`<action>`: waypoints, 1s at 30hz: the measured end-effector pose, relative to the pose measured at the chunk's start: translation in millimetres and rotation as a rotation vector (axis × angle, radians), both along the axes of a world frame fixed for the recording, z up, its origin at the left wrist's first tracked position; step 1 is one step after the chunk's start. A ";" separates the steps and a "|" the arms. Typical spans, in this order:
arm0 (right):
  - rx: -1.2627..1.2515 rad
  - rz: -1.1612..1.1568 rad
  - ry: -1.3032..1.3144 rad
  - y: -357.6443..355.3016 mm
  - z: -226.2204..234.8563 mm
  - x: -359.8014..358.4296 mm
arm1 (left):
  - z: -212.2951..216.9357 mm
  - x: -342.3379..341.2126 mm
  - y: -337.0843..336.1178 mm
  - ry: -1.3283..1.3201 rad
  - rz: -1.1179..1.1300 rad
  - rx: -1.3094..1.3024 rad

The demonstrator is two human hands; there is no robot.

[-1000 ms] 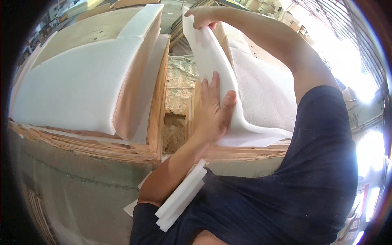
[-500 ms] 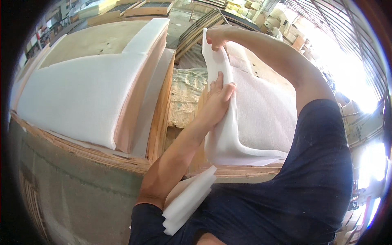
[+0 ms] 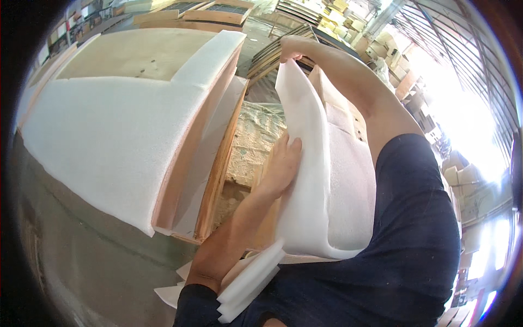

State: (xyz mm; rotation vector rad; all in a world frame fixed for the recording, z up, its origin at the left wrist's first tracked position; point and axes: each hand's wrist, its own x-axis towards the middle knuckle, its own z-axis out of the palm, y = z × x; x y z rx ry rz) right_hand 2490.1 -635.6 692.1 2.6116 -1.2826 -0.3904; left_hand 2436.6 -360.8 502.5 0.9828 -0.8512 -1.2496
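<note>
A soft white foam sheet (image 3: 308,158) drapes over the top and side of a wooden panel or frame (image 3: 332,95) in front of me on the right. At its far corner, my right hand (image 3: 292,49) pinches the sheet's edge between bent fingers. My left hand (image 3: 283,163) lies against the outer face of the hanging foam, nearer to me, with its fingers stretched out and pointing away. Part of that hand's fingers is hard to make out. A bundle of folded white foam strips (image 3: 250,283) sits by my left forearm, against my body.
A similar foam-covered wooden piece (image 3: 109,125) stands on the left, with bare wood showing on its far part. Between the two lies a crumpled plastic-wrapped yellowish block (image 3: 253,141). Dark-topped wooden frames (image 3: 207,13) and stacked boards (image 3: 272,54) are farther back.
My left hand has moved down along the foam, toward me. The side flap now shows wider, and its far end rises to a point under my right hand. The view has shifted slightly.
</note>
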 end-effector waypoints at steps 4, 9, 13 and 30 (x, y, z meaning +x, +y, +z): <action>0.073 -0.040 -0.022 -41.4 4.8 -19.6 | 11.8 3.0 6.2 0.114 -0.095 0.130; 0.022 -0.191 0.063 -55.4 10.8 -46.0 | 14.5 4.3 3.6 0.240 -0.077 0.127; 0.107 -0.175 -0.065 -69.0 9.2 -68.4 | 12.4 2.5 -2.1 0.285 -0.051 0.133; -0.038 -0.058 0.297 -88.6 -37.0 -50.1 | -15.1 -6.0 -27.5 0.367 -0.049 0.022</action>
